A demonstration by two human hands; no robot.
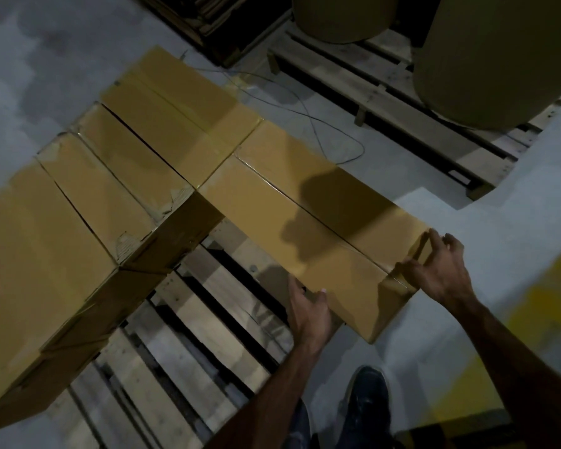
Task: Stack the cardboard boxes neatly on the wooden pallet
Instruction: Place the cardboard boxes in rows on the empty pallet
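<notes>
Cardboard is what you have in both hands: the long box (318, 228) lies across the pallet (208, 306), its far end butted against the row of boxes (117, 189) already stacked on the left. Your left hand (308, 306) grips the near long edge, thumb on top and fingers curled under. Your right hand (434, 270) presses the taped end, fingers spread and bent over the corner.

That near end looks to overhang the pallet's edge, so if you let go now the box could tip or sit crooked. Slats have wide gaps, and a corner could drop into one. Your shoe (366, 403) stands just below the overhang. A loose wire (308, 118) lies on the floor beyond the box, near a second pallet (402, 102) carrying big paper rolls (499, 59).
</notes>
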